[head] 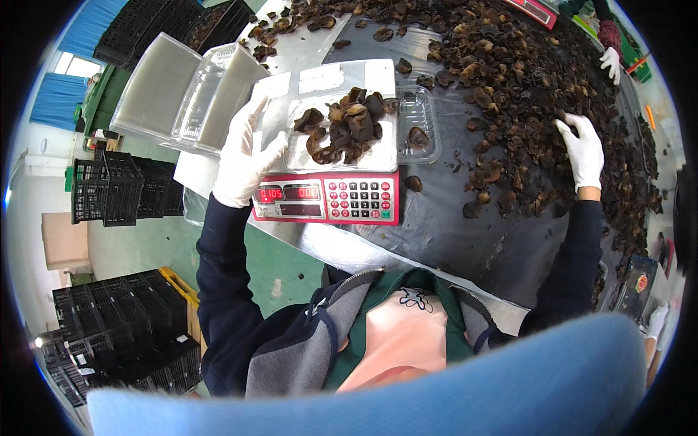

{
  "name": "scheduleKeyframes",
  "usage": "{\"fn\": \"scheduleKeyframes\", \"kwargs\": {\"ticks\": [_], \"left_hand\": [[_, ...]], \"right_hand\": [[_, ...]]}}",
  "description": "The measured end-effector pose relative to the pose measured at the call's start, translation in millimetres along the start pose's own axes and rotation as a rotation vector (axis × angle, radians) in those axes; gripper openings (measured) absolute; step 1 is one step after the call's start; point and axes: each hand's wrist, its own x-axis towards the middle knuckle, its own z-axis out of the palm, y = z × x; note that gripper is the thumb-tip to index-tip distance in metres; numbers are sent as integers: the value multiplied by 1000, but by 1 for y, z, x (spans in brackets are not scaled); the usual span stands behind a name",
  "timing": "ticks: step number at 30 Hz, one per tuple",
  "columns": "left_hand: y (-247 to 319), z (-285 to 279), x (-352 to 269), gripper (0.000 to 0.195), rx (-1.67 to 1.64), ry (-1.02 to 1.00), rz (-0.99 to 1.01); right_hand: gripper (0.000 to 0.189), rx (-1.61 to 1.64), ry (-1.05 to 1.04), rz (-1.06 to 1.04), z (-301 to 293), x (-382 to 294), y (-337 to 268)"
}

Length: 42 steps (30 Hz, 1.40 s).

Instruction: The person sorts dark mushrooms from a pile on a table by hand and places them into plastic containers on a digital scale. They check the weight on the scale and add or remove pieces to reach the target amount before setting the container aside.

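My left hand (242,155), in a white glove, is beside the left edge of a red and white electronic scale (362,199). Its thumb and fingers are spread apart, with the thumb close to a clear plastic tray on the scale's platform (322,76). Dark wood ear mushrooms (349,128) are heaped in that tray. My right hand (584,150), also gloved, reaches over a broad pile of wood ear mushrooms (507,98) with thumb and fingers curled. A dark piece shows at its fingertips, but whether it is gripped is unclear.
Stacked clear plastic containers (158,90) stand left of the scale. An open clear lid section (419,125) with one mushroom lies at its right. Another person's gloved hand (612,62) is at the far right. Black crates (120,327) are stacked on the green floor.
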Motion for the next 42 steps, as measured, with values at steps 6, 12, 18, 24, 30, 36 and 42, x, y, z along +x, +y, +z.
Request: {"fn": "scheduleKeyframes", "kwargs": {"ticks": [6,12,18,24,30,36,42], "left_hand": [[12,19,18,67,40,-176,57],[9,27,39,58,57,-319,19],[-10,28,46,47,233,-395,39],[-17,26,42,48,52,-372,105],[-10,27,44,52,-203,-423,-66],[-41,23,43,46,85,-274,143],[-19,9,45,47,197,-395,104]], "right_hand": [[28,519,-9,-607,0,25,-190],[36,557,-267,-812,32,22,-285],[42,299,-287,-866,65,10,-287],[43,173,-168,-887,35,11,-295],[34,313,35,-940,48,25,-285],[23,444,109,-794,28,39,-281],[28,676,-90,-300,11,25,-230]]}}
